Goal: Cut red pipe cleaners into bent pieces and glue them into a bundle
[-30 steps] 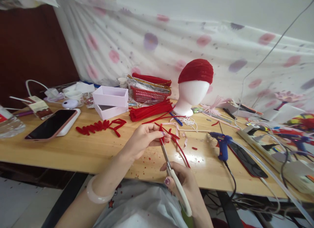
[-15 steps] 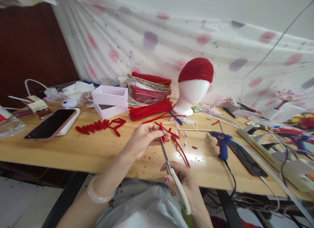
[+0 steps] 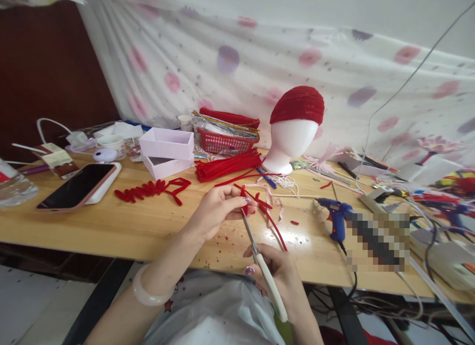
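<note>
Scissors (image 3: 260, 260) edge up slightly, right hand (image 3: 286, 281) clamped on them; left hand (image 3: 217, 211) pinches the red pipe cleaner (image 3: 264, 206).

Left hand (image 3: 218, 206) pinches closed; right hand (image 3: 278, 273) clenched.

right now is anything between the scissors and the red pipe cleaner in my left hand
Nothing visible. The scissors in the right hand reach straight up to the red pipe cleaner pinched in the left hand. Their blades appear to meet it just below the fingertips, with only table beneath.
</note>
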Available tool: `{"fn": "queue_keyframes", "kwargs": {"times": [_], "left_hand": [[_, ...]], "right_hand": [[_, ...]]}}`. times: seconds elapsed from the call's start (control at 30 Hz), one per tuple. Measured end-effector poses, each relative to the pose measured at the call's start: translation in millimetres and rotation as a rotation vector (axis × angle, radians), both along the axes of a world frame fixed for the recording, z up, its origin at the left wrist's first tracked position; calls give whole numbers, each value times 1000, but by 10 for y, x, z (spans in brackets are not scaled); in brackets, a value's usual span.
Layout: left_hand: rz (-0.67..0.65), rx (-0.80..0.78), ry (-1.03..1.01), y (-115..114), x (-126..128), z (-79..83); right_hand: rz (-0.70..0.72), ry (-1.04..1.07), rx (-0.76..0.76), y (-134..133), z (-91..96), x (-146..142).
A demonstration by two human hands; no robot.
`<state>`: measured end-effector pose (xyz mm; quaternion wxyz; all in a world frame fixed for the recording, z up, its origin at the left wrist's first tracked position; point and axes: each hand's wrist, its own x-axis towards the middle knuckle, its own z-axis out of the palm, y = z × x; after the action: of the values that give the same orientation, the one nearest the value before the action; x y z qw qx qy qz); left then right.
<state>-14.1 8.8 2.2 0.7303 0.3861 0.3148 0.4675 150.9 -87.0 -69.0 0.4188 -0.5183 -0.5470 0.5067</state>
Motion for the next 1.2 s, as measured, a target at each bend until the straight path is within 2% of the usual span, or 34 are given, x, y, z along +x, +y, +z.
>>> {"fn": "queue_keyframes", "kwargs": {"times": [0.13,0.27,0.47,0.8,1.2], "left_hand": [[6,-1,8,2,2,2],[-3,-6,16,21,-9,-4],[-6,-15,-23,11,-12,-7],[37,-37,-57,-44,49,2],[45,-32,-26,-60,68,26]], "right_hand": [[-1,-4,-5,-6,48,-14],[59,28,-21,-12,86,-10],[115,-31,36,-7,75,36],[54,45,19,-6,64,-7],[11,-8,8,13,26,4]]}}
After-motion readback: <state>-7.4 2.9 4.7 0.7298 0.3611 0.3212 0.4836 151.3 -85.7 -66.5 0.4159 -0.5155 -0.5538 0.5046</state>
